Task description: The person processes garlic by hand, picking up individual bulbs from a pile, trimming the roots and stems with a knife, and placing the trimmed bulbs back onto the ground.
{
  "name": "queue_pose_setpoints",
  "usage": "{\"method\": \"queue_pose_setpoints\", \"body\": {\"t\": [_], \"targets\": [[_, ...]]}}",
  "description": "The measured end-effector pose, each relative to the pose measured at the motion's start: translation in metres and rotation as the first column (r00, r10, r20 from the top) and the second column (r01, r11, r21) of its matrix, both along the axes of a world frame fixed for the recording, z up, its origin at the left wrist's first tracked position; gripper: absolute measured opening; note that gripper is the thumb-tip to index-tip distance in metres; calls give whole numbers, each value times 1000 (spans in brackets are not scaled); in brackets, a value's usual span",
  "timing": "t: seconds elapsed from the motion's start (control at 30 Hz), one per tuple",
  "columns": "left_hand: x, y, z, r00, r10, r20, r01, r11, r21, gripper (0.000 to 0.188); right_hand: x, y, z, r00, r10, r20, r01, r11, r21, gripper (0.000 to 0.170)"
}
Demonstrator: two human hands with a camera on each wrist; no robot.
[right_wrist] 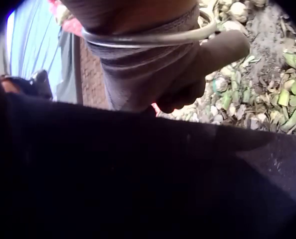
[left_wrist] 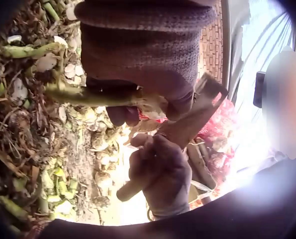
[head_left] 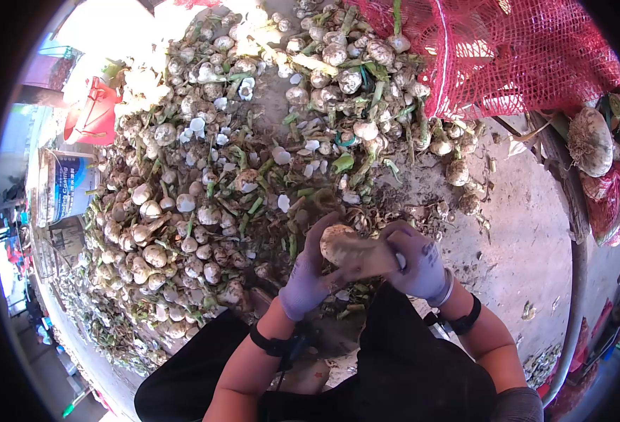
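In the head view, my gloved left hand (head_left: pixel 305 283) grips a dirt-marked garlic bulb (head_left: pixel 337 243) over my lap. A green stem (left_wrist: pixel 88 96) sticks out from beneath the left hand's fingers in the left wrist view. My gloved right hand (head_left: pixel 420 266) holds a broad flat-bladed knife (head_left: pixel 372 259), blurred, close beside the bulb. The left wrist view shows the blade (left_wrist: pixel 190 117) slanting up from the right hand (left_wrist: pixel 160 172) toward the left one. In the right wrist view, dark cloth (right_wrist: pixel 138 179) hides the lower part of the right hand (right_wrist: pixel 153 74).
A large heap of garlic bulbs (head_left: pixel 155 254) and cut stems spreads ahead and left. Red mesh sacks (head_left: pixel 507 60) lie at the upper right, one with garlic (head_left: pixel 591 144) beside it. A blue-labelled bucket (head_left: pixel 71 186) and a red container (head_left: pixel 93 116) stand at far left.
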State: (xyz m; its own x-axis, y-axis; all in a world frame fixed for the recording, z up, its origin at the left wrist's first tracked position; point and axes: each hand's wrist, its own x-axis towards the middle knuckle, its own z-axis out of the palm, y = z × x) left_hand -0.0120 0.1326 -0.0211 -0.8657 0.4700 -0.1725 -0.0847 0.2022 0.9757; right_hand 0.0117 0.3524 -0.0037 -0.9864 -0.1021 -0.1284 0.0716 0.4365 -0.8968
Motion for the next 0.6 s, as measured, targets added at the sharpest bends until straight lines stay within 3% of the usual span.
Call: {"method": "queue_pose_setpoints", "body": {"t": [0.03,0.07,0.1,0.17,0.3,0.33,0.37,0.4,0.43,0.47,0.5,0.57,0.6], "targets": [[1,0,6,998,-48,-45,50,997,60,81,1,-2,8,959,183,-215,-125,959,256,26],[9,10,6,992,19,121,-39,984,173,86,-1,-9,21,954,269,-133,-174,856,486,33],[12,10,5,992,17,123,-38,984,173,86,-1,-10,20,954,268,-131,-174,856,486,33],[18,8,-3,834,132,536,-313,913,262,77,-3,-13,19,925,338,-175,-228,860,456,34],[20,-8,-29,761,83,643,-309,918,247,71,-4,-19,25,923,384,-19,-334,825,456,33],[16,-10,-6,941,76,331,-125,984,129,70,-6,-15,12,938,347,6,-313,837,449,33],[14,-10,7,1000,-18,-13,17,998,-52,68,-6,-11,-5,951,307,32,-289,849,443,34],[17,-10,7,1000,-17,-16,16,998,-53,68,-4,-6,-33,965,261,-26,-231,893,387,31],[22,-10,6,937,94,336,-131,987,90,68,-1,1,-59,965,262,-30,-230,893,386,31],[24,-9,5,745,130,654,-312,935,169,67,1,7,-84,992,124,-10,-110,914,391,29],[22,-11,5,747,130,652,-306,938,164,67,3,11,-97,1000,-21,13,14,919,394,28],[27,-14,9,852,-34,523,-200,901,384,62,8,15,-85,995,-94,41,75,939,335,19],[23,-9,11,914,78,399,-193,947,257,58,5,18,-75,986,-160,55,138,948,286,12]]}}
